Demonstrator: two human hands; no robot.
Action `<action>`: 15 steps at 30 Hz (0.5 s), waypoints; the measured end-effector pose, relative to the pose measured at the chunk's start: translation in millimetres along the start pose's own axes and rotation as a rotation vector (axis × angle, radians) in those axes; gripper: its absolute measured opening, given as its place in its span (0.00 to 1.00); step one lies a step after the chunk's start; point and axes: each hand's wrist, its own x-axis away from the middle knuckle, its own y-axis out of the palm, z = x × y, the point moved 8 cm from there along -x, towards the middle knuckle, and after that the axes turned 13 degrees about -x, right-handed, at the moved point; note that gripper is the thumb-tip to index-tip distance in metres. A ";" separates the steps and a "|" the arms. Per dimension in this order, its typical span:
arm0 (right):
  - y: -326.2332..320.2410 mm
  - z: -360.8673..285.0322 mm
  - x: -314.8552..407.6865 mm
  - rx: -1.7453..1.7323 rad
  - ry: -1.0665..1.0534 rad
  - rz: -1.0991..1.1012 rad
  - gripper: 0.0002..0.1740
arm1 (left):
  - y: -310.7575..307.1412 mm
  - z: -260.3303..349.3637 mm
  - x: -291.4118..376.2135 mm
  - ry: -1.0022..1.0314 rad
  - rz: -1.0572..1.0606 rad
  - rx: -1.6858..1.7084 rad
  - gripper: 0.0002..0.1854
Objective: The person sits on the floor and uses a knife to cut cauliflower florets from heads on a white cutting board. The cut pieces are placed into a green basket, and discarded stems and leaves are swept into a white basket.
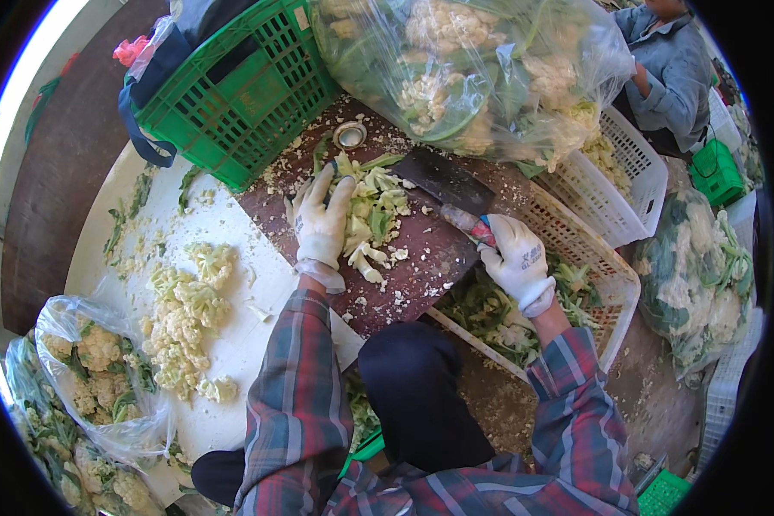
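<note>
On the dark red board (419,271), my left hand (320,216), in a white glove, lies with fingers spread against the left side of a pile of cut cauliflower stems and leaves (374,206). Whether it grips any piece cannot be told. My right hand (515,257), also gloved, is closed around the taped handle of a cleaver (448,182). The dark blade rests flat or nearly so at the board's far right, beside the pile. Cauliflower florets (187,322) lie heaped on the white surface (238,361) to the left. Small white crumbs are scattered over the board.
A green crate (245,97) and a clear bag of cauliflower (464,71) stand beyond the board. A pale crate (609,277) with leaf trimmings is at right, behind it a white crate (645,168). Bagged cauliflower (97,367) is at lower left. Another person (671,77) sits at upper right.
</note>
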 end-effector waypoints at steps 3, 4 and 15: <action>-32.0 8.1 39.8 0.010 0.098 0.101 0.25 | -4.4 63.5 14.7 -0.109 -0.017 0.111 0.31; -42.8 4.4 52.1 -0.035 0.123 0.121 0.25 | -1.5 73.5 21.3 -0.085 -0.017 0.091 0.31; -137.4 39.0 322.7 -0.871 0.936 0.896 0.30 | 38.8 222.7 31.9 0.517 -0.430 0.406 0.36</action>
